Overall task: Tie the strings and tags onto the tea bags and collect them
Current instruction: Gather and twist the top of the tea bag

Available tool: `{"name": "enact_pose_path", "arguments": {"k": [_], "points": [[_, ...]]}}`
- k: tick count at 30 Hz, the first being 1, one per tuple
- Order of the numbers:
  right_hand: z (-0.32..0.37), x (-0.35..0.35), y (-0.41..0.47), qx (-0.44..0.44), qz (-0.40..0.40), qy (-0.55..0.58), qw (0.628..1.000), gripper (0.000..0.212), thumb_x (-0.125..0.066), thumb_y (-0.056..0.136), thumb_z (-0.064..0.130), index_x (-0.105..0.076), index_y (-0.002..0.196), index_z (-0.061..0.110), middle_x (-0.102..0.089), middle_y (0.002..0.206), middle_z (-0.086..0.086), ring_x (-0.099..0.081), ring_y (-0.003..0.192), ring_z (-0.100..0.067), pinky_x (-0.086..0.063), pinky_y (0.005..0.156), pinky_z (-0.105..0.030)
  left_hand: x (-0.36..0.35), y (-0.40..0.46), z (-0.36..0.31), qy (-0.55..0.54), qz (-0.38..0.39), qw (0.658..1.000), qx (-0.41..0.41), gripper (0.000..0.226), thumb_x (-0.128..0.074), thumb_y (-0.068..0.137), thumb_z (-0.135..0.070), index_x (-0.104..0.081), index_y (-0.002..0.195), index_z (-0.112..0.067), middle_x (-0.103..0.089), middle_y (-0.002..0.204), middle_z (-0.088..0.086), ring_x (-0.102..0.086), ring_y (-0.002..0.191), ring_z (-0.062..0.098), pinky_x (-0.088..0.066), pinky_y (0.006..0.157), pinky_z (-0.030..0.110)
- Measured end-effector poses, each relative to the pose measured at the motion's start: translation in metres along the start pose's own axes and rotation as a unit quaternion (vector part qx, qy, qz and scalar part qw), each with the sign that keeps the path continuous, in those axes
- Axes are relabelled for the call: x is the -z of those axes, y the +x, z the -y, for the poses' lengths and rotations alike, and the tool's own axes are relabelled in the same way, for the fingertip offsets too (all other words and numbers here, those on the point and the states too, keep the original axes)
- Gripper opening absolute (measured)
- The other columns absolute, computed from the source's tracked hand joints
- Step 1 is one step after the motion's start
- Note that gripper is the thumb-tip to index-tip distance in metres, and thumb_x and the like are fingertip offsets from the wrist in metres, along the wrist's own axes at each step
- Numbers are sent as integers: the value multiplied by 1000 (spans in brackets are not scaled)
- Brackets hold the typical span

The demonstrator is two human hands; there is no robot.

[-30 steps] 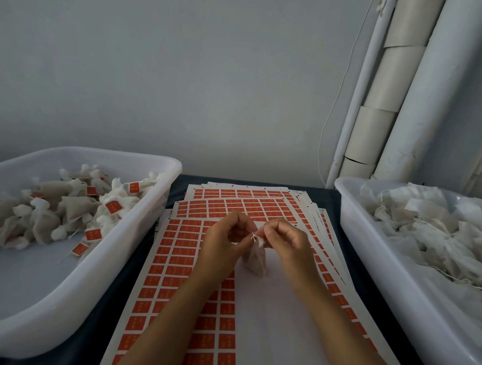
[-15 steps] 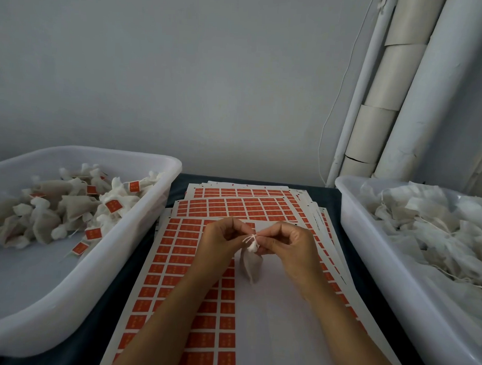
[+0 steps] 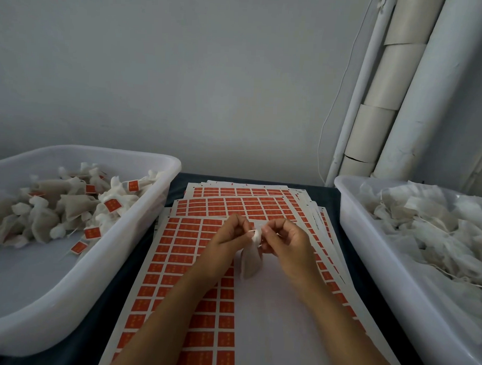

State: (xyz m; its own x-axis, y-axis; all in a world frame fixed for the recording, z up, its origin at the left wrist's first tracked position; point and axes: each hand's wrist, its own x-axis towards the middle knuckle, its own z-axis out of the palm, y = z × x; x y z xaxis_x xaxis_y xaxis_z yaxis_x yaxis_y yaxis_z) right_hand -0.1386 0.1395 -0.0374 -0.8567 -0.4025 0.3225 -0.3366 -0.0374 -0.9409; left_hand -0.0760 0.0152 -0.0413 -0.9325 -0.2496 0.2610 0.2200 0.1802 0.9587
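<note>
both hands meet over the sheets of orange tags (image 3: 193,251) at centre. the left hand (image 3: 227,237) and right hand (image 3: 288,238) each pinch the gathered neck of one tea bag (image 3: 250,260), which hangs between them. tagged tea bags (image 3: 69,209) fill the white tub (image 3: 52,306) at nine o'clock; untagged tea bags (image 3: 429,230) fill the white bin (image 3: 394,291) at three o'clock.
</note>
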Motion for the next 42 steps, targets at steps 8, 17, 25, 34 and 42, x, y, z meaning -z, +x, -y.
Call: {"name": "enact_pose_path", "arguments": {"k": [8, 17, 25, 34, 42], "points": [[-3, 1, 2, -24, -25, 1, 999, 3, -58, 90, 18, -58, 89, 20, -65, 89, 3, -67, 80, -14, -57, 66, -22, 3, -2, -2, -3, 46, 999, 15, 16, -47, 93, -1, -47, 94, -16, -62, 103, 10, -62, 95, 16, -51, 79, 18], [-1, 5, 3, -5, -11, -37, 999, 14, -68, 83, 14, -62, 95, 20, -69, 94, 1, -69, 81, -12, -57, 72, -24, -3, 1, 4, 133, -24, 989, -52, 12, -55, 91, -29, -58, 91, -18, -63, 83, 1, -59, 76, 15, -49, 65, 17], [2, 14, 1, 189, 72, -335, 920, 5, -66, 85, 18, -63, 87, 14, -66, 89, 4, -57, 71, 1, -44, 68, -2, -2, 2, 5, 157, -48, 985, -51, 15, -53, 94, -25, -54, 79, -27, -61, 72, -11, -58, 65, 0, -45, 59, 8], [-3, 10, 2, 140, -56, -335, 930, 24, -69, 81, 19, -47, 72, 27, -50, 64, 19, -52, 52, -2, -33, 50, -1, 3, 2, 4, 164, -77, 983, -35, 13, -55, 92, -29, -59, 80, -24, -64, 72, -10, -59, 69, 5, -45, 60, 8], [-6, 12, 4, 80, -76, -249, 962, 28, -59, 88, 18, -48, 65, 29, -55, 60, 15, -57, 53, -4, -40, 49, -5, 8, 1, 1, 161, -55, 985, -12, 13, -56, 91, -32, -60, 79, -28, -64, 74, -13, -58, 72, 6, -43, 63, 9]]}}
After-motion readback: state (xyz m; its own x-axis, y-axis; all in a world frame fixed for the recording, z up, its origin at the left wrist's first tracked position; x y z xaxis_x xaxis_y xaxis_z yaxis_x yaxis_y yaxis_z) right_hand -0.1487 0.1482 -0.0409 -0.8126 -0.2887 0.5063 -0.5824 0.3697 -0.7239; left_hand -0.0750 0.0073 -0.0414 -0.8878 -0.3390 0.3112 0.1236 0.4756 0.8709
